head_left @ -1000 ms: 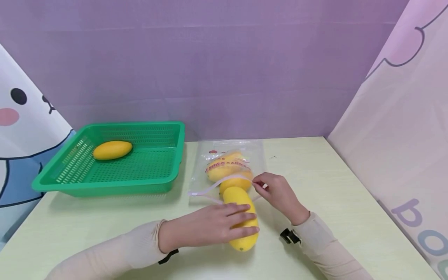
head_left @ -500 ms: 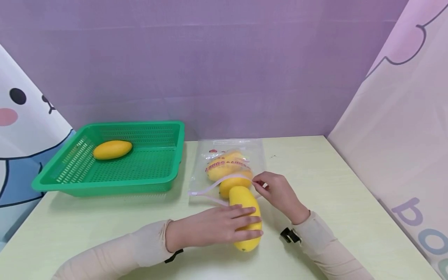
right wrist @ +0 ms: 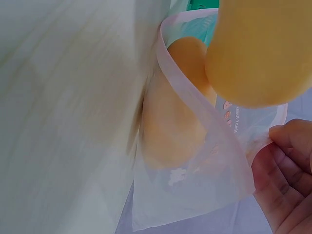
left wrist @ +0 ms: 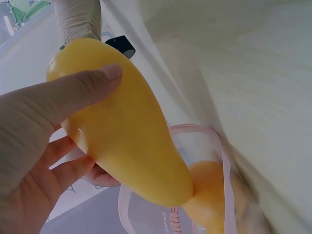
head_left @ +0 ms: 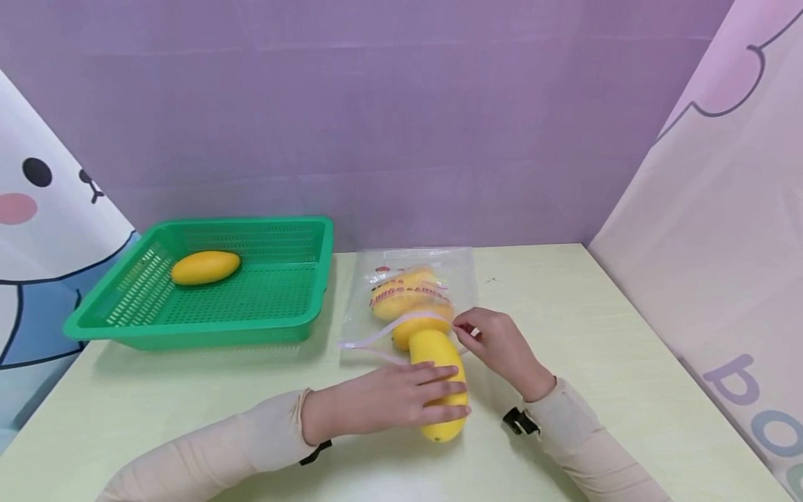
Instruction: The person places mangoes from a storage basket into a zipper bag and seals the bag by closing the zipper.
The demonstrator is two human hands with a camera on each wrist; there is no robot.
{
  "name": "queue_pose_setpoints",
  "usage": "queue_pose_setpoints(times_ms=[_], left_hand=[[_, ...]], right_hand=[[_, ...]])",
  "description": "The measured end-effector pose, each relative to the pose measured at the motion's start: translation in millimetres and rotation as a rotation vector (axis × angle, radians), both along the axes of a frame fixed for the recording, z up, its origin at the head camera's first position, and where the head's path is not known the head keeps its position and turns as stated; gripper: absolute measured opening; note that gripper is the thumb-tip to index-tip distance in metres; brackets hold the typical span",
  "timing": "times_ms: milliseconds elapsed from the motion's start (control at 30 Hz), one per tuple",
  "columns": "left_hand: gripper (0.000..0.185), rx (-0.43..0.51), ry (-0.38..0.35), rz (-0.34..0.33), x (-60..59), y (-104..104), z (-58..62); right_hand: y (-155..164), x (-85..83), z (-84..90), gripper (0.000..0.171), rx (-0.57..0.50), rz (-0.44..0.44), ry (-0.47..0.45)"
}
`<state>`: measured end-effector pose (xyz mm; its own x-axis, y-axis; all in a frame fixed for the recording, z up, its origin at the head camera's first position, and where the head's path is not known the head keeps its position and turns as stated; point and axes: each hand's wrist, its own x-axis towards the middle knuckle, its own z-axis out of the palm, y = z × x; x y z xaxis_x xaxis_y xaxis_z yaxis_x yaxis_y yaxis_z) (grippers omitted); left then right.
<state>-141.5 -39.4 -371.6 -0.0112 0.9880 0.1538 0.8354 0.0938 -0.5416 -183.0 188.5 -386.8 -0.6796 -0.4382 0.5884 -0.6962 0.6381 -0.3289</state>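
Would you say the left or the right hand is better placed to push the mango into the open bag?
Left, probably. The left hand already grips the mango, whose tip sits at the bag mouth, while the right hand is busy pinching the bag's rim open.

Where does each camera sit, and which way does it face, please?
Head: above the table, looking down on mango, bag, basket; both forearms show.
Left wrist: beside the left hand, facing the mango.
Right wrist: under the right hand, facing the bag's mouth.
All share the held mango and bag.

The left hand (head_left: 383, 404) has pushed the mango (head_left: 439, 380) nearer the bag (head_left: 408, 293).
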Motion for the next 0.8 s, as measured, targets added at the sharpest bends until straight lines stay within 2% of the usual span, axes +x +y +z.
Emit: queue_pose_setpoints(times_ms=[333, 600, 800], left_hand=[[0.055, -0.011, -0.036, -0.006, -1.3, 3, -0.7], [0.052, -0.014, -0.091, 0.0, -6.1, 4, -6.1], [0.051, -0.018, -0.09, 0.01, -11.0, 5, -4.5]], right_hand=[[0, 0.2, 0.0, 0.007, 0.004, -0.008, -0.011], [0, -0.8, -0.3, 0.006, 0.004, -0.003, 0.01], [0, -0.6, 0.0, 0.004, 0.002, 0.0, 0.012]])
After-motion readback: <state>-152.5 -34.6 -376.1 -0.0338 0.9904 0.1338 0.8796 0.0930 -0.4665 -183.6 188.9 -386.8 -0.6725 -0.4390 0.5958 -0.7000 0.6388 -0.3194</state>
